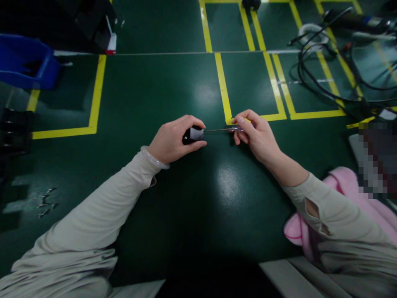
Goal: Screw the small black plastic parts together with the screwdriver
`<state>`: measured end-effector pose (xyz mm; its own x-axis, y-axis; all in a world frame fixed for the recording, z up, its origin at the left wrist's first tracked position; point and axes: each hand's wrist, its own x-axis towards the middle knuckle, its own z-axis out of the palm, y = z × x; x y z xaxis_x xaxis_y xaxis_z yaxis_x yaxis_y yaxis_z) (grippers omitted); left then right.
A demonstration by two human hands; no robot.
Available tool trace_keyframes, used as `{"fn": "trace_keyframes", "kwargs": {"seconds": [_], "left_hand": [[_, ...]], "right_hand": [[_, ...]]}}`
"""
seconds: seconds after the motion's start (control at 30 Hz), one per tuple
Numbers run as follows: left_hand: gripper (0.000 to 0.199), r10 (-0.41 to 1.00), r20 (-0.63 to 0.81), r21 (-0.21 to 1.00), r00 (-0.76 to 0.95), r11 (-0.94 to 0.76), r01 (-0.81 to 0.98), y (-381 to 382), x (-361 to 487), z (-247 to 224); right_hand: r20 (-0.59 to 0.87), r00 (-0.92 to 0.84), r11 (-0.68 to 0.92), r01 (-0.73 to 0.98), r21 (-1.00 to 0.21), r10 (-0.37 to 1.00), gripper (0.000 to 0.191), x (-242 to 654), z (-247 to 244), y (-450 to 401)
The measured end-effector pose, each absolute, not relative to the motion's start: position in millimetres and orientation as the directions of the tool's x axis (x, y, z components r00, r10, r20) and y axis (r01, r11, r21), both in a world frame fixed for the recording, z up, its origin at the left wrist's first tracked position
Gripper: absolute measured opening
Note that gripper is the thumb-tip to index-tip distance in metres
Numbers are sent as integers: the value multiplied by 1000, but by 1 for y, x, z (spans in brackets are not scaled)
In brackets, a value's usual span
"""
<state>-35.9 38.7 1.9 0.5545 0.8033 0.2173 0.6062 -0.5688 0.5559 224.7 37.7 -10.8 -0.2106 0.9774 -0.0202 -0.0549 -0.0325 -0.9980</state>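
My left hand (173, 140) is closed around a small black and grey device (195, 134), thumb on the near side and fingers on the far side. In my right hand (256, 134) is a screwdriver (218, 130) with a clear handle, gripped between thumb and fingers. Its thin shaft points left and lies level, and the tip meets the right end of the device. Whether the tip sits in a screw is too small to tell. Both hands are over the middle of the green table (173, 198).
Several small screws (46, 203) lie at the left. A blue bin (27, 62) and black parts (15, 130) stand at the far left. Black cables (310, 78) coil at the right, with a pink cloth (341, 186) nearer. Yellow tape (97, 95) marks rectangles on the table.
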Motion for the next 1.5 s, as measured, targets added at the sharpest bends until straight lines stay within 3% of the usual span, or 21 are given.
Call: {"fn": "trace_keyframes", "kwargs": {"seconds": [0.2, 0.47, 1.5], "left_hand": [[40, 807, 213, 564, 552, -562, 605, 38, -36, 2], [41, 808, 207, 567, 551, -558, 606, 39, -36, 2], [40, 804, 216, 562, 555, -567, 602, 39, -36, 2]], "right_hand": [[-7, -175, -12, -31, -999, 984, 26, 224, -11, 38], [-4, -203, -12, -37, -999, 979, 37, 224, -12, 38], [-8, -182, -16, -43, -999, 983, 30, 224, -11, 39]]}}
